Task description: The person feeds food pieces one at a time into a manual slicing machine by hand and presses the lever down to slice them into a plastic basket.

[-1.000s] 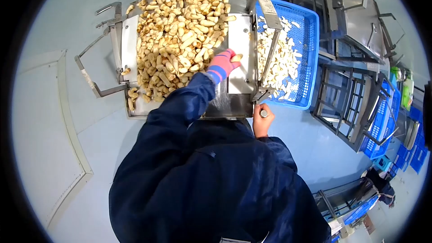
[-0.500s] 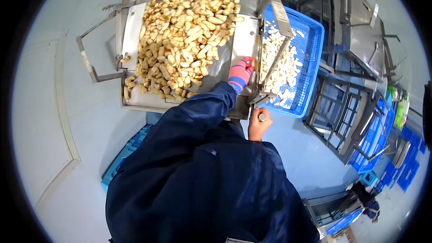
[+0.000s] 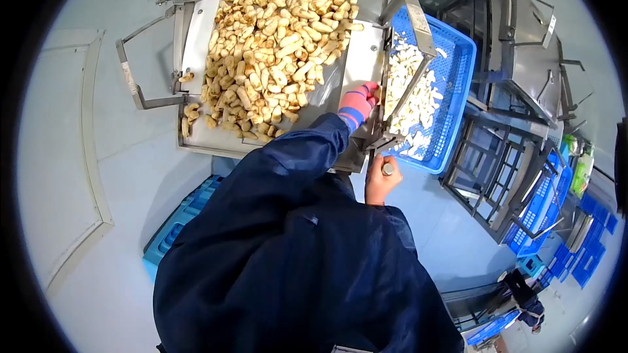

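My left hand (image 3: 359,102), in a pink and blue striped glove, is on the white board (image 3: 363,52) at the edge of a metal cutting frame (image 3: 413,82). Its fingers are bent together; whatever they hold is hidden. Just below the frame, my bare right hand (image 3: 379,182) is wrapped round a handle (image 3: 388,168) with a round metal end. To the left of the board, a large heap of pale, brown-tipped mushrooms (image 3: 275,46) covers the steel tray (image 3: 320,88). Pale cut pieces (image 3: 409,95) lie in the blue basket (image 3: 451,85) right of the frame.
A second white strip (image 3: 199,39) and a metal bracket (image 3: 134,78) border the tray on the left. Metal racks (image 3: 494,163) and blue baskets (image 3: 540,202) stand to the right. A turquoise crate (image 3: 180,222) sits on the floor at lower left.
The whole view has shifted slightly, with the tray and basket a little farther right. Both hands stay at the frame, my left on the board and my right round the handle.
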The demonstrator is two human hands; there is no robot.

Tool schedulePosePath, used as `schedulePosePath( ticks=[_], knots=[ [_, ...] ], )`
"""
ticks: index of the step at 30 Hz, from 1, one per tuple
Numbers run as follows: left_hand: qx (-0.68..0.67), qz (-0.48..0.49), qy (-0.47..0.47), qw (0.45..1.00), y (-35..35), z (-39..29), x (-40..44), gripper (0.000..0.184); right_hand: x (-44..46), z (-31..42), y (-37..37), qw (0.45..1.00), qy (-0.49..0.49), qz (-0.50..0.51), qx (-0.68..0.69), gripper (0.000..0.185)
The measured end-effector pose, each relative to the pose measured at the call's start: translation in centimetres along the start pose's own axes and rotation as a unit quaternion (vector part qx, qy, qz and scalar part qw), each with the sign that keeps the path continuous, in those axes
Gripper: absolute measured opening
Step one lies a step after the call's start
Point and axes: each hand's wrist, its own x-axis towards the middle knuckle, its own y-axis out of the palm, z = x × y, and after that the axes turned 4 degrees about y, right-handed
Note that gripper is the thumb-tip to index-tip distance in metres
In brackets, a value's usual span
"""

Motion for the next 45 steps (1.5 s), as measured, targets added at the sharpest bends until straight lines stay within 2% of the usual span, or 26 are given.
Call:
schedulePosePath(
  ticks=[1,2,4,6,8,12,13,16,17,20,21,24,25,28,29,30,33,37,38,40,41,43,44,45],
  knots=[
    [0.005,-0.019,0.035,0.999,0.5,1.2,0.4,0.031,-0.1,-1.5,0.2,1.0,-0.009,0.004,0.014,0.028],
    [-0.038,-0.01,0.018,0.999,0.7,1.1,0.4,0.031,-0.1,-4.3,0.6,0.999,-0.011,0.021,0.026,0.027],
    [-0.123,0.004,-0.016,0.992,0.4,1.0,0.6,0.03,0.0,-4.0,1.4,0.999,-0.008,0.032,0.006,0.027],
    [-0.075,0.001,0.014,0.997,0.8,1.9,1.4,0.031,0.1,-4.0,0.9,1.0,-0.017,0.015,0.014,0.027],
    [-0.025,-0.001,0.029,0.999,1.0,2.3,1.3,0.03,0.1,1.1,-0.1,1.0,-0.01,-0.006,-0.01,0.027],
    [-0.103,-0.009,-0.014,0.994,1.4,1.9,1.3,0.028,0.0,-4.6,1.3,0.999,-0.036,0.02,-0.002,0.024],
    [-0.098,-0.007,-0.032,0.995,1.2,1.4,1.3,0.027,0.0,-4.8,1.2,0.999,-0.033,0.018,-0.019,0.023],
    [0.002,-0.035,0.05,0.998,2.0,3.9,2.0,0.026,0.0,-2.0,0.3,1.0,-0.014,-0.002,-0.006,0.022],
    [0.029,-0.024,0.047,0.998,1.7,3.1,1.8,0.024,0.0,-0.7,0.1,1.0,0.002,0.0,-0.012,0.022],
    [-0.022,-0.052,0.08,0.995,2.8,4.1,2.2,0.022,-0.1,-5.0,0.9,0.999,-0.025,0.02,-0.009,0.023],
    [-0.028,-0.041,0.05,0.998,2.7,3.6,2.2,0.02,-0.1,-4.9,1.4,1.0,-0.005,0.028,0.012,0.024],
    [0.025,-0.058,0.06,0.996,2.3,2.9,1.7,0.02,-0.1,-3.5,0.6,1.0,-0.021,0.004,-0.014,0.024],
    [0.046,-0.051,0.066,0.995,2.2,2.9,1.8,0.021,0.0,-2.1,0.4,1.0,0.005,0.001,0.003,0.024],
    [0.052,-0.095,0.076,0.991,2.3,2.2,1.4,0.019,0.2,-0.3,0.1,0.999,-0.029,-0.016,-0.017,0.025],
    [0.006,-0.06,0.046,0.997,2.1,1.9,1.5,0.018,0.0,-1.8,0.4,0.999,-0.039,-0.013,-0.035,0.024],
    [0.025,-0.072,0.053,0.996,2.2,1.9,1.7,0.019,-0.1,-3.9,0.9,0.997,-0.051,-0.01,-0.052,0.024],
    [0.094,-0.12,0.093,0.984,2.8,2.6,1.7,0.018,-0.3,-6.2,1.4,1.0,0.0,0.018,-0.008,0.024],
    [-0.101,-0.087,-0.031,0.991,4.0,3.1,2.9,0.013,-0.3,-5.9,1.2,1.0,0.003,0.013,0.009,0.026],
    [-0.108,-0.089,-0.018,0.99,3.7,2.3,2.5,0.011,-0.3,-5.8,1.2,1.0,-0.001,0.011,0.006,0.026],
    [-0.287,-0.018,-0.028,0.957,1.7,-2.8,0.4,0.011,-0.3,-5.7,1.3,1.0,0.006,0.008,0.017,0.027],
    [-0.303,0.012,-0.014,0.953,1.8,-3.5,0.0,0.014,-0.3,-5.3,1.2,1.0,0.008,0.008,0.016,0.027],
    [-0.061,-0.022,0.095,0.993,-1.7,-6.8,-0.9,0.019,-0.2,-5.4,1.1,1.0,-0.006,0.003,0.01,0.027],
    [0.061,-0.039,0.149,0.986,-3.8,-7.4,-1.4,0.022,-0.2,-5.5,1.0,1.0,-0.013,0.003,0.003,0.027],
    [0.21,-0.117,0.223,0.945,-6.0,-5.7,-0.7,0.026,-0.2,-5.1,1.0,1.0,-0.019,0.003,-0.005,0.026]
  ],
)
